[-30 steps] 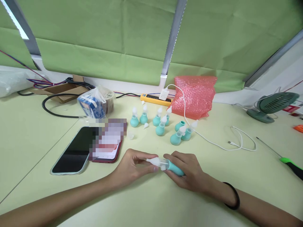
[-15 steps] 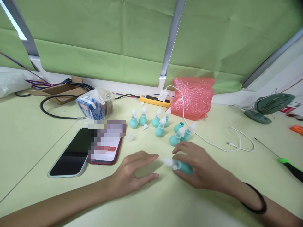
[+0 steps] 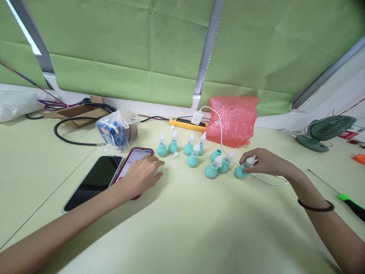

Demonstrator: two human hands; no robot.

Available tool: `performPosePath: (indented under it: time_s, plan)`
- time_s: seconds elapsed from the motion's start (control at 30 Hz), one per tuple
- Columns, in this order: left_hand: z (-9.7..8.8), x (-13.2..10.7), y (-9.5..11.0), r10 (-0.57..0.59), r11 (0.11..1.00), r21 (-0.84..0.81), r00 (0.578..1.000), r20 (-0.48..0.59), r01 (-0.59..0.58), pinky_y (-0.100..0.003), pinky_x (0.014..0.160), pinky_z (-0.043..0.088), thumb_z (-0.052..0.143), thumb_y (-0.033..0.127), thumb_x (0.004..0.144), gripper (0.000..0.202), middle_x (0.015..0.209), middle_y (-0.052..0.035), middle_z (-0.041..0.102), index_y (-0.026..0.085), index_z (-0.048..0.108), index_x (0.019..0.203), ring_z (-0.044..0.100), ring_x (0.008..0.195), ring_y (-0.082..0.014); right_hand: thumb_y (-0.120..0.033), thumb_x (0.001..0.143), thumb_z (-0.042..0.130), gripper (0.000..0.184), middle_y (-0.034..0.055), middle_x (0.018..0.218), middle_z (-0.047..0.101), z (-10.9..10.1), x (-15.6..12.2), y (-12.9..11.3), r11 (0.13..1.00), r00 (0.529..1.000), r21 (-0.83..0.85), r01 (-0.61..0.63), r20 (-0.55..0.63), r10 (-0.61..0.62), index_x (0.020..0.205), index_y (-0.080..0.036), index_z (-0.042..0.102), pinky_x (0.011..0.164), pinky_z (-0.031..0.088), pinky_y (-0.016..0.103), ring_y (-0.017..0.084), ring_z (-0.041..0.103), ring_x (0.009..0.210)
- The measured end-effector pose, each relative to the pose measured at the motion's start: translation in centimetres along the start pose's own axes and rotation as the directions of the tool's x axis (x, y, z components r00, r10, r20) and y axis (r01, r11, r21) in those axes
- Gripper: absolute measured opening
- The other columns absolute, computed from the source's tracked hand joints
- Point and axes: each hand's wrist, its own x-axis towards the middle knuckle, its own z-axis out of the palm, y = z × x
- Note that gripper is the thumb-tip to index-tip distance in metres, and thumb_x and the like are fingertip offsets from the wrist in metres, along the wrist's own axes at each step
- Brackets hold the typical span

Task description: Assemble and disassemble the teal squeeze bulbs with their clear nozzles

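Note:
My right hand (image 3: 264, 163) pinches the white tip of a teal bulb aspirator (image 3: 242, 170) that stands on the table at the right end of a group of several like ones (image 3: 194, 154). My left hand (image 3: 142, 175) lies over the red-cased phone (image 3: 134, 161), its fingers curled toward a small clear cap by the phone's right edge. What, if anything, those fingers hold is hidden. One loose white tip (image 3: 176, 154) lies among the bulbs.
A dark phone (image 3: 94, 182) lies left of the red one. Behind are a bagged blue carton (image 3: 116, 129), a cardboard box (image 3: 75, 113), black cables, a yellow power strip (image 3: 186, 122), pink bubble wrap (image 3: 232, 120), a white charging cable (image 3: 270, 179), a green fan (image 3: 327, 131) and a green-handled screwdriver (image 3: 346, 198).
My right hand carried the assembled aspirator from the table's front to the group and stood it up. My left hand let go of it and moved left onto the red phone.

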Motion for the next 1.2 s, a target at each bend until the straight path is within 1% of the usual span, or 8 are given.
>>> performPosePath:
  time_s: [0.2, 0.33, 0.37, 0.47, 0.5, 0.6, 0.73, 1.2]
  plan:
    - [0.8, 0.0, -0.2, 0.079, 0.969, -0.23, 0.995, -0.055, -0.089, -0.027, 0.061, 0.043, 0.044, 0.014, 0.079, 0.023, 0.086, -0.0075, 0.059, 0.015, 0.06, 0.096, 0.057, 0.075, -0.0193, -0.038, 0.062, 0.06, 0.023, 0.0025, 0.08, 0.063, -0.1, -0.1, 1.1, 0.999, 0.997, 0.032, 0.015, -0.071, -0.013, 0.075, -0.019, 0.059, 0.062, 0.046, 0.028, 0.02, 0.059, 0.074]
    - [1.0, -0.3, 0.5, 0.14, 0.892, -0.417, 0.984, -0.112, -0.174, -0.025, 0.06, 0.043, 0.046, 0.013, 0.076, 0.023, 0.081, -0.0049, 0.058, 0.015, 0.059, 0.094, 0.055, 0.065, -0.0142, -0.045, 0.063, 0.06, 0.035, 0.0031, 0.092, 0.062, -0.7, -1.7, -0.3, 0.991, 0.92, -0.133, 0.02, -0.385, -0.07, 0.091, -0.023, 0.058, 0.059, 0.048, 0.034, 0.024, 0.058, 0.08]
    - [1.0, -0.4, 0.8, 0.153, 0.872, -0.451, 0.981, -0.121, -0.191, -0.024, 0.059, 0.043, 0.046, 0.012, 0.075, 0.023, 0.08, -0.0046, 0.057, 0.015, 0.06, 0.094, 0.055, 0.064, -0.0135, -0.043, 0.064, 0.061, 0.034, 0.0034, 0.093, 0.062, -0.5, -2.3, -1.3, 0.979, 0.843, -0.199, 0.031, -0.521, -0.133, 0.091, -0.023, 0.058, 0.059, 0.048, 0.035, 0.025, 0.058, 0.081]
    - [1.1, -1.0, 2.1, 0.148, 0.784, -0.593, 0.983, -0.109, -0.184, -0.023, 0.06, 0.045, 0.047, 0.013, 0.074, 0.02, 0.08, -0.004, 0.056, 0.015, 0.06, 0.089, 0.054, 0.064, -0.012, -0.025, 0.068, 0.062, 0.024, 0.0066, 0.092, 0.06, 1.7, -3.5, -5.5, 0.932, 0.388, -0.324, 0.163, -0.847, -0.363, 0.09, -0.02, 0.055, 0.07, 0.048, 0.036, 0.023, 0.057, 0.088]
    - [1.2, -1.3, 2.6, 0.127, 0.738, -0.657, 0.988, -0.088, -0.154, -0.021, 0.059, 0.045, 0.048, 0.013, 0.073, 0.017, 0.08, -0.0038, 0.056, 0.014, 0.061, 0.086, 0.054, 0.064, -0.0115, -0.018, 0.069, 0.06, 0.02, 0.0061, 0.088, 0.061, 3.0, -3.8, -6.9, 0.899, 0.343, -0.365, 0.241, -0.835, -0.431, 0.088, -0.02, 0.055, 0.07, 0.049, 0.033, 0.021, 0.057, 0.086]
    - [1.7, -2.1, 4.1, 0.061, 0.601, -0.797, 0.998, -0.017, -0.051, -0.02, 0.061, 0.047, 0.052, 0.013, 0.072, 0.01, 0.079, -0.0028, 0.057, 0.014, 0.059, 0.079, 0.055, 0.069, -0.0116, -0.008, 0.077, 0.046, 0.023, 0.0132, 0.108, 0.055, 7.7, -3.6, -10.1, 0.736, 0.544, -0.45, 0.506, -0.496, -0.677, 0.098, -0.015, 0.053, 0.074, 0.05, 0.033, 0.022, 0.052, 0.101]
    - [3.0, -3.0, 5.4, 0.015, 0.61, -0.792, 1.0, -0.015, -0.022, -0.024, 0.06, 0.045, 0.059, 0.016, 0.069, 0.012, 0.071, -0.0014, 0.056, 0.016, 0.06, 0.08, 0.052, 0.065, -0.0132, -0.007, 0.079, 0.038, 0.033, 0.0233, 0.125, 0.039, 12.1, -2.7, -10.8, 0.773, 0.743, -0.445, 0.452, -0.292, -0.602, 0.11, -0.006, 0.048, 0.075, 0.051, 0.038, 0.031, 0.038, 0.115]
    - [3.3, -3.0, 5.8, 0.066, 0.571, -0.818, 0.997, -0.028, -0.06, -0.025, 0.066, 0.042, 0.059, 0.017, 0.072, 0.014, 0.081, -0.0032, 0.058, 0.017, 0.062, 0.085, 0.052, 0.076, -0.0152, -0.006, 0.078, 0.044, 0.016, 0.0073, 0.069, 0.062, 13.2, 0.1, -9.1, 0.791, 0.618, -0.048, 0.61, -0.597, -0.512, 0.073, -0.015, 0.057, 0.053, 0.049, 0.028, 0.016, 0.058, 0.064]
